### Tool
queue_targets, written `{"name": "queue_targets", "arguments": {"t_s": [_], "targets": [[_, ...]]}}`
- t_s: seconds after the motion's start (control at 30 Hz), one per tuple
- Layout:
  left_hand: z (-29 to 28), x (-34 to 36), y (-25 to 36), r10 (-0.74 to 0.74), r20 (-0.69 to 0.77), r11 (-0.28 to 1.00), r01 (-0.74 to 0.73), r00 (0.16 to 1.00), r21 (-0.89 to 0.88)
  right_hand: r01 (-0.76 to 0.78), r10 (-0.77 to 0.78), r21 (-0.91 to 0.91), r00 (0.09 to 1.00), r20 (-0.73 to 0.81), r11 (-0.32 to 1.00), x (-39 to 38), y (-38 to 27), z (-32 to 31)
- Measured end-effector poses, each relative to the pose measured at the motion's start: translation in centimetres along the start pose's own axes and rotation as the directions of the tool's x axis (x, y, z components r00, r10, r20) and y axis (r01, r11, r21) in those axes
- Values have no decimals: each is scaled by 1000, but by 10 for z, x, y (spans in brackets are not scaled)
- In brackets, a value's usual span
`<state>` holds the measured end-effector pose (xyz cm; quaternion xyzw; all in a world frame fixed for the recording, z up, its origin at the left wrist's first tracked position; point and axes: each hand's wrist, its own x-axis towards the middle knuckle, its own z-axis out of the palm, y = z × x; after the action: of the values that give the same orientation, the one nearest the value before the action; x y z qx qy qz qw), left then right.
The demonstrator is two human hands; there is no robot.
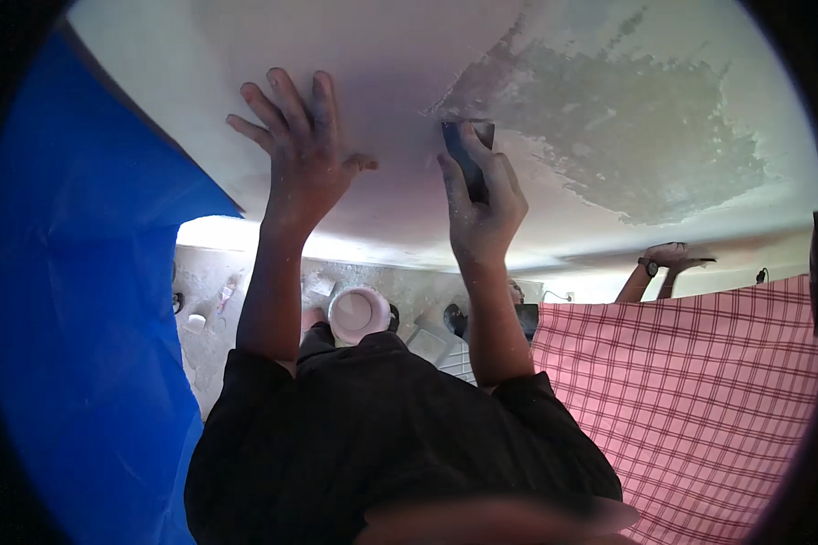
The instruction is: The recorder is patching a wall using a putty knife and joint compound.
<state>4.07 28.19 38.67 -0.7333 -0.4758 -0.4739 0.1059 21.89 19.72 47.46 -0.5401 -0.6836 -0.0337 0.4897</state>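
Right hand (493,209): we see it closed on a dark block (469,171), thumb along the block's left side, fingers over the right. Block sits up against the pale wall (382,54), just beside the lower left fringe of a rough grey patch (627,136). Long axis of the block runs roughly in line with our forearm, its far end pointing away from us toward the top of the view and leaning a little left; near end tucks into the palm. Far edge looks straight, set crosswise. Whether the whole face lies flat, we cannot tell.

Left hand (309,163): nothing in it, fingers fanned wide and pointing up the wall, thumb out toward the block. We note its back toward us; how firmly the palm touches, we cannot tell.

Around us: blue sheet (73,272) on the left, pink checked cloth (682,381) on the right, pale pink bucket (334,313) on the floor (214,282) below. Beyond the cloth, another person's hands (665,252) near the wall, dark band on one wrist
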Motion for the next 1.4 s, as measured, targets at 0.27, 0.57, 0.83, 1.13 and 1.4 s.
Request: {"name": "queue_targets", "arguments": {"t_s": [0.27,0.57,0.83,1.13,1.4], "targets": [[4,-1,-3,33,31,998,-35,999,50,-114,132,170,986,-102,979,-10,14,24],[-2,-4,-2,25,130,994,-38,991,100,-55,65,99,993,-101,994,-11,14,28],[-4,-10,-5,41,202,981,-78,979,179,-92,109,127,984,-140,988,-6,8,32],[4,-25,-7,57,105,992,-69,993,107,-5,21,102,987,-157,995,-2,14,26],[-7,-33,-7,53,300,976,-113,953,188,-42,55,101,990,-132,994,0,12,26]]}}
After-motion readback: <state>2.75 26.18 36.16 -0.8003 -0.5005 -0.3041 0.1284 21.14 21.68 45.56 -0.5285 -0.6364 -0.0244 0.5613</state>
